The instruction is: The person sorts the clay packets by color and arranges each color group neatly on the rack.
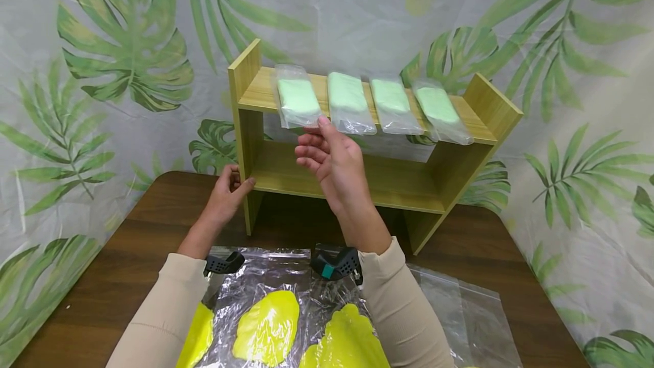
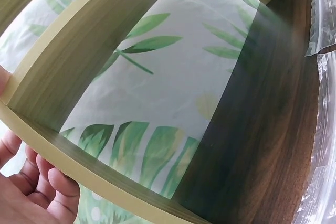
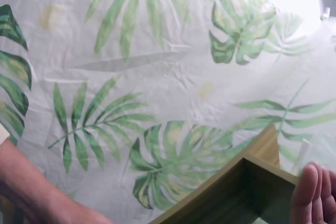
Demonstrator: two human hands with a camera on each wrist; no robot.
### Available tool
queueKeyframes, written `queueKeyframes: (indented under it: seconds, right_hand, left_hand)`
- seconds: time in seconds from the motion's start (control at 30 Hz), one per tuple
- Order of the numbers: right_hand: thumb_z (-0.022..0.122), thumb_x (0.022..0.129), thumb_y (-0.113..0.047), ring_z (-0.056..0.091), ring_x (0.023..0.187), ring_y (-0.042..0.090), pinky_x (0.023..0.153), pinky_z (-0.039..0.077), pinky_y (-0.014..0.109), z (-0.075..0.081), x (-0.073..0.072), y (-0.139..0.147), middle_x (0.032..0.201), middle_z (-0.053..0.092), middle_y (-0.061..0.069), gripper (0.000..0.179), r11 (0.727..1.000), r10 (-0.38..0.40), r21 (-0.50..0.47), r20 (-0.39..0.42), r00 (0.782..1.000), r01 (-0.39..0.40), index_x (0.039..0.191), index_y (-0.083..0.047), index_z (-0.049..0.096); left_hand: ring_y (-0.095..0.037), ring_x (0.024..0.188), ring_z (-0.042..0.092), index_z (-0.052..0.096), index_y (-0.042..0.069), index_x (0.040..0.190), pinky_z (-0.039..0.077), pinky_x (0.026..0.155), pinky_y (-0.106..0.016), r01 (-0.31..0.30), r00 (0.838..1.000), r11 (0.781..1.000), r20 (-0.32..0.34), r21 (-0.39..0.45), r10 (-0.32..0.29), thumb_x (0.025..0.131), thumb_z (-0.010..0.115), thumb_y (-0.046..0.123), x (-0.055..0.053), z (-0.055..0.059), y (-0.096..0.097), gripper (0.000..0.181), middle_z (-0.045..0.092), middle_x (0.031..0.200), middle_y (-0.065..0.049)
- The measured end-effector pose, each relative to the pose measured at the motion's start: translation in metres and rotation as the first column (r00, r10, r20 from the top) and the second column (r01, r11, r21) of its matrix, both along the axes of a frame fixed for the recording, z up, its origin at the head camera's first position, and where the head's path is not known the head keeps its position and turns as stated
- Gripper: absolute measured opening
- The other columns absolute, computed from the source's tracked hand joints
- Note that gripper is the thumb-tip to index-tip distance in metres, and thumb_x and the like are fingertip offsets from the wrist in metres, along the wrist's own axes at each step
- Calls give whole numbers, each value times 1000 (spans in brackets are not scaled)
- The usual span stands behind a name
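Observation:
A small wooden shelf (image 1: 352, 186) stands at the back of the table. My left hand (image 1: 227, 192) grips the edge of its left side panel, thumb in front; the left wrist view shows the curled fingers (image 2: 63, 187) at the panel's outer side. On the top board lies a clear plastic bag (image 1: 298, 98) with a pale green slab inside, its lower end hanging over the front edge. My right hand (image 1: 339, 166) pinches that bag's lower right corner between thumb and fingers. To its right lie several similar bags, the nearest one (image 1: 349, 98) close beside it.
In front of the shelf, on the dark wooden table (image 1: 153, 214), lie clear zip bags with flat yellow pieces (image 1: 268, 328) in them. Another clear bag (image 1: 470, 311) is at the right, partly under my right sleeve. A leaf-patterned cloth (image 1: 357, 10) hangs behind the shelf.

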State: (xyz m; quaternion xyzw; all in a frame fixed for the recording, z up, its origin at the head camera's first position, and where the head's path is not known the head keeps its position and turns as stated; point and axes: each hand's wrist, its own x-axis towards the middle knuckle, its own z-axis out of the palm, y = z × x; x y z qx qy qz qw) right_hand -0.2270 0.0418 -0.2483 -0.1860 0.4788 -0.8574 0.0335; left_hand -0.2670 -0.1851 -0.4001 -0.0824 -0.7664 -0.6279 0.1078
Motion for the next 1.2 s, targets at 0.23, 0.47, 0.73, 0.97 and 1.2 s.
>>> queueKeyframes:
  seconds: [0.23, 0.47, 0.73, 0.97, 1.2]
  right_hand:
    - [59, 97, -22, 56, 65, 13, 61, 50, 22, 2, -3, -2, 77, 61, 5, 23, 1000, -9, 3, -9, 1000, 9, 87, -3, 67]
    - [60, 97, -21, 56, 67, 14, 62, 49, 22, 3, -8, -5, 79, 62, 6, 25, 999, 16, -30, 8, 1000, -16, 95, 3, 65]
    - [60, 96, -24, 58, 68, 15, 63, 50, 23, 3, -12, -5, 81, 64, 7, 26, 999, 41, -10, 10, 999, -41, 95, 1, 68]
    - [58, 97, -26, 59, 71, 16, 66, 51, 24, -5, -2, 9, 86, 63, 8, 29, 995, 53, 80, -13, 999, -52, 102, 2, 64]
    - [58, 97, -26, 60, 75, 17, 70, 51, 26, -17, 16, 33, 88, 63, 8, 25, 987, 34, 159, -77, 996, -22, 100, -2, 66]
  left_hand:
    - [-14, 84, 46, 38, -1, 124, 40, 74, -26, -4, 1000, 1000, 4, 8, 4, 97, 56, 19, 1, 1, 1, 38, 47, 98, -7]
    - [-16, 84, 46, 38, -3, 124, 41, 72, -27, -7, 1000, 1000, -13, -5, 7, 97, 55, 20, 0, -2, 1, 39, 47, 97, -8]
    - [-15, 81, 44, 38, -4, 121, 40, 70, -26, 2, 1000, 1000, -1, 7, -2, 97, 55, 16, 9, 10, 5, 36, 46, 94, -7]
    - [-14, 82, 45, 38, -2, 123, 40, 70, -27, -19, 1000, 1000, -15, 8, 20, 98, 55, 18, 1, -1, 3, 36, 46, 95, -7]
    - [-16, 84, 46, 38, -2, 123, 40, 73, -27, -32, 999, 999, -22, -10, 31, 98, 54, 18, 1, -1, 5, 36, 47, 96, -8]
